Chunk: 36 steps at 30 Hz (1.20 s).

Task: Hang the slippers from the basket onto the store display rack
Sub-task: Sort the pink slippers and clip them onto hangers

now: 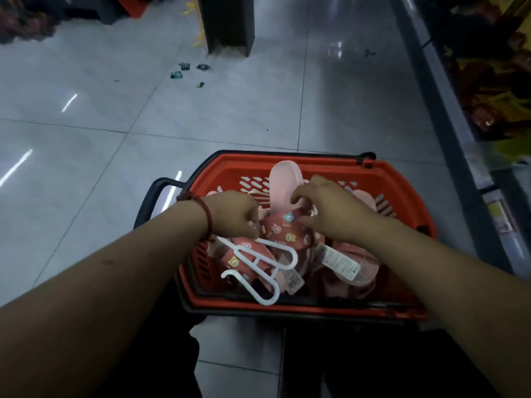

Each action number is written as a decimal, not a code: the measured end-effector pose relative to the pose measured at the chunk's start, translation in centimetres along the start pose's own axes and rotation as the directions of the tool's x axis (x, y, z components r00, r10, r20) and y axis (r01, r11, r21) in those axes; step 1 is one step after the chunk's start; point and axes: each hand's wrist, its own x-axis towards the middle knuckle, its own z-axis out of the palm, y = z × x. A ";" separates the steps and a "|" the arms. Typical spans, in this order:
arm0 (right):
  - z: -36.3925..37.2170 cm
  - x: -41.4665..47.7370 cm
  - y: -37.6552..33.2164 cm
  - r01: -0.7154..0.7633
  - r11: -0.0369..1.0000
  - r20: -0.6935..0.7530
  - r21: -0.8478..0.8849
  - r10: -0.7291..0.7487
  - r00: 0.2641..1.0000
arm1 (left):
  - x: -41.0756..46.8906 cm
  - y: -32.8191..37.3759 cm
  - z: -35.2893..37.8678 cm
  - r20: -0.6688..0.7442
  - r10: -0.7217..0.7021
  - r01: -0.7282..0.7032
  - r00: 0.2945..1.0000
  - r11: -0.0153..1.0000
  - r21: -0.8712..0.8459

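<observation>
A red shopping basket (pixel 382 175) stands on the floor in front of me, filled with several pink slippers. One pink slipper (pixel 283 182) stands on end with its pale sole facing me, its patterned strap (pixel 284 228) below. Both hands are inside the basket. My left hand (pixel 232 214) has its fingers curled on the left side of that slipper. Fingers of my right hand (pixel 330 208) curl around the slipper's right edge. A white plastic hanger (pixel 258 271) lies over the slippers at the front, and a white tag (pixel 340 261) hangs to its right.
The basket's black handle (pixel 152 196) sticks out to the left. A dark pillar (pixel 227 24) rises on the grey tiled floor ahead, with small dark scraps (pixel 184 70) near it. A shelf unit (pixel 488 96) with goods runs along the right side.
</observation>
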 end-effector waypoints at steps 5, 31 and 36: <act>0.1 0.4 -3.1 0.113 0.994 0.106 0.006 -0.113 0.988 | -0.8 -1.6 0.8 -0.065 0.027 -0.035 0.998 0.992 -0.118; 2.8 -1.0 -5.8 -0.091 0.994 0.249 0.065 0.072 0.966 | -2.5 -0.7 -0.1 -0.361 0.010 -0.061 0.932 0.990 -0.131; -0.1 -1.2 -4.1 -0.158 0.980 0.076 0.125 0.150 0.986 | -2.8 -1.3 -1.3 -0.684 -0.151 -0.119 0.714 0.936 -0.331</act>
